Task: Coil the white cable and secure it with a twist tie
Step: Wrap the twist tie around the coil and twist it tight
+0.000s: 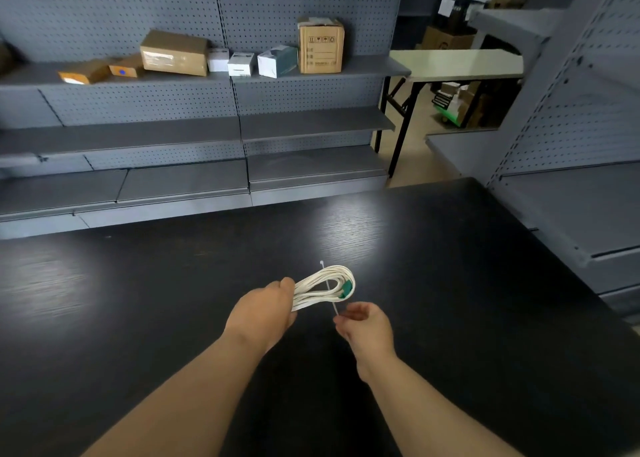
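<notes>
Just below the centre of the frame, above a dark wood-grain table (138,283), a person's left hand (266,309) grips one end of a coiled white cable (323,285), fingers closed around the gathered loops so that the rest of the bundle fans out to the right. A green connector (346,288) sits at the coil's far right bend. The right hand (363,325), just below and to the right of the coil, pinches the lower end of a thin white tie (328,288) between thumb and fingertips; the tie runs up across the loops, its upper tip poking out above the bundle.

The coiling looks finished, and the step in hand appears to be the securing. The tie seems only laid across the loops, not yet wrapped. The next move likely calls for bringing it round the bundle and fastening its ends, while the left hand keeps the loops from springing apart.

Grey pegboard shelving (138,134) with cardboard boxes (320,46) fills the upper frame.
</notes>
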The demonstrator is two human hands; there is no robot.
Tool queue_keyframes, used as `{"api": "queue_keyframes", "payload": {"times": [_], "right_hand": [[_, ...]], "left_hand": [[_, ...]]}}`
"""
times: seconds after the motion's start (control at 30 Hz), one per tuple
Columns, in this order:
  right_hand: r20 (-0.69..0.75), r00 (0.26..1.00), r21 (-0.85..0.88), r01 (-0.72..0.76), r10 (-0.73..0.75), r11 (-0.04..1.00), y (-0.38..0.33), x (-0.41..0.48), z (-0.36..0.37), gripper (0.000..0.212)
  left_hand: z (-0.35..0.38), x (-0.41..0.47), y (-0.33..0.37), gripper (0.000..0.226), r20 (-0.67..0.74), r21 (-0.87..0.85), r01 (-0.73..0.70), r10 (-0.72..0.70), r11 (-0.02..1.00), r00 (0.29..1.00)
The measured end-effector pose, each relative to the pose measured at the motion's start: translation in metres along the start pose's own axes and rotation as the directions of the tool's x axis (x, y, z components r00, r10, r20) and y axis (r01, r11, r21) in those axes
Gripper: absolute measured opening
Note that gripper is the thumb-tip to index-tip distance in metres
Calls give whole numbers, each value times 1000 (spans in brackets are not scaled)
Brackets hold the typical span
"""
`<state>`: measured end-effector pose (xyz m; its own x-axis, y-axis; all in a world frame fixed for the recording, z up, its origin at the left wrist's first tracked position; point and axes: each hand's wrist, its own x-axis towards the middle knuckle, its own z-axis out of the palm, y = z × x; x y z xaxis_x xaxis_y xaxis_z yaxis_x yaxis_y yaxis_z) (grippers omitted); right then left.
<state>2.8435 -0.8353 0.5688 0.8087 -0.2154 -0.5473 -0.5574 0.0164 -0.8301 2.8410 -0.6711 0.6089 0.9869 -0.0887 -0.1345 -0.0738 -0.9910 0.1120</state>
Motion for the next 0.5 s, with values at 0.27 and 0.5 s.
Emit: {"api": "queue_keyframes", "payload": {"times": [0.27,0.5], "right_hand": [[-83,994,107,-57,66,993,30,-5,6,26],[-115,992,25,-45,48,999,38,-7,7,24]], "left_hand": [[29,6,4,19,48,-15,3,-3,1000,999],[38,8,5,21,90,-32,-2,5,999,996]]}}
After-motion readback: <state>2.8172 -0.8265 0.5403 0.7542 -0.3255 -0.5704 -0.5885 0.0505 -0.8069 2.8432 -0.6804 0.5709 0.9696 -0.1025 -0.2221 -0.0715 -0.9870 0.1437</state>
